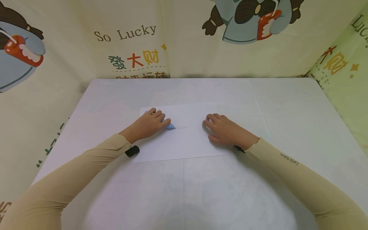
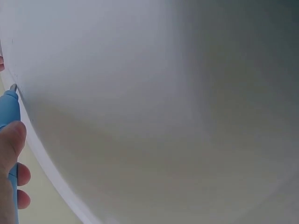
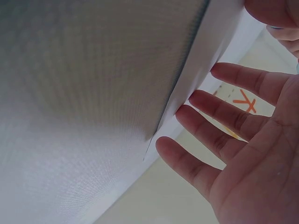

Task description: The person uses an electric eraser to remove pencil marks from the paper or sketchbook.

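A white sheet of paper (image 1: 187, 140) lies flat in the middle of the table (image 1: 287, 105). My left hand (image 1: 149, 124) grips a light blue pen (image 1: 170, 126) on the sheet's left part, the tip touching the paper. The left wrist view shows the blue pen (image 2: 9, 109) held between thumb and fingers, its tip on the paper (image 2: 163, 116). My right hand (image 1: 227, 131) rests flat on the sheet's right part with fingers straight and spread. In the right wrist view the right hand's fingers (image 3: 219, 112) lie along the paper (image 3: 93, 93).
The table is covered in a white cloth and is walled by printed curtains (image 1: 129, 41) at the back and both sides. A black wrist-camera strap (image 1: 132, 151) sits at my left wrist.
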{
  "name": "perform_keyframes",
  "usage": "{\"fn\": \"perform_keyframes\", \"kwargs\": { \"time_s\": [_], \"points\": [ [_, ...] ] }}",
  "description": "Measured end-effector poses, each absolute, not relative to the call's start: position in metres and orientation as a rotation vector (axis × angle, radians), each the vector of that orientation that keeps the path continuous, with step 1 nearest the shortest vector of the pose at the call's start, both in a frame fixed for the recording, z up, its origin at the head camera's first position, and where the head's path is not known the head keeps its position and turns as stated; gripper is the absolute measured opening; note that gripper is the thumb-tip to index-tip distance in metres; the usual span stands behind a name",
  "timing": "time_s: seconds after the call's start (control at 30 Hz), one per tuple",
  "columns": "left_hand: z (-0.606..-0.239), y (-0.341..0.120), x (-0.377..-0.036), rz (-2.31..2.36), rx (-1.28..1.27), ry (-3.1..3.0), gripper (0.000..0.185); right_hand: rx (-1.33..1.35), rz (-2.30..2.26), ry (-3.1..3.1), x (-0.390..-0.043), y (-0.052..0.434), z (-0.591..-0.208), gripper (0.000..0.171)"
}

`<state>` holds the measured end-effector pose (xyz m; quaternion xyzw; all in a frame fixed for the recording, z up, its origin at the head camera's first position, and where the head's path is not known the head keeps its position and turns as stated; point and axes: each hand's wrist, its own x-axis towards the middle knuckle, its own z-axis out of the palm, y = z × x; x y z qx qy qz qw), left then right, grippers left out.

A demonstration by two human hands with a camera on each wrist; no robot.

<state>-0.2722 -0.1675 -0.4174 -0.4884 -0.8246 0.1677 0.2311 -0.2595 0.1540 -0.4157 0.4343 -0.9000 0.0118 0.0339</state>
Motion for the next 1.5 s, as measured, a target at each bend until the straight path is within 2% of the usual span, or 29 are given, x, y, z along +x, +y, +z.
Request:
{"fn": "perform_keyframes", "kwargs": {
  "time_s": [1.5],
  "points": [
    [-0.4151, -0.1686, -0.2701, 0.436, -1.320, -2.267, 0.021, 1.337, 0.020, -2.796, -0.2589, 0.1540, -0.4146, 0.042]
  ]
}}
